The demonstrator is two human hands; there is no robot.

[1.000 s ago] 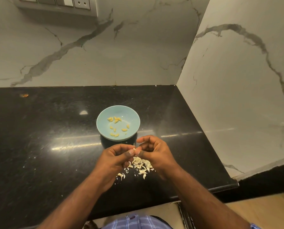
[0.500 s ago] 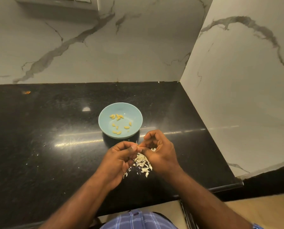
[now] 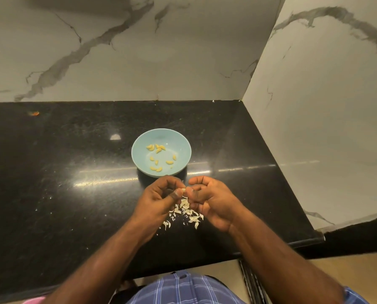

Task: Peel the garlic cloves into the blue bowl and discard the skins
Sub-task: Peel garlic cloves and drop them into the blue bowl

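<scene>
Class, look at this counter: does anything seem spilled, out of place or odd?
Yes. Garlic skins lie scattered loose on the black counter under both hands, not yet discarded. A small orange scrap sits alone near the back wall at far left. The peeled cloves are all inside the blue bowl, which stands upright.

Both forearms bare from wrist up past elbow. Left hand (image 3: 159,199) and right hand (image 3: 213,202) bare: no rings, no watch, no bands visible. Short sleeve edge (image 3: 355,295), blue with pale check lines, shows at right upper arm, right of shirt front. Shirt front (image 3: 183,289) blue plaid, crossed by white and darker lines, one small dark button near its top edge. Pink patch (image 3: 33,300) far left of shirt front; cannot tell what it is.
</scene>
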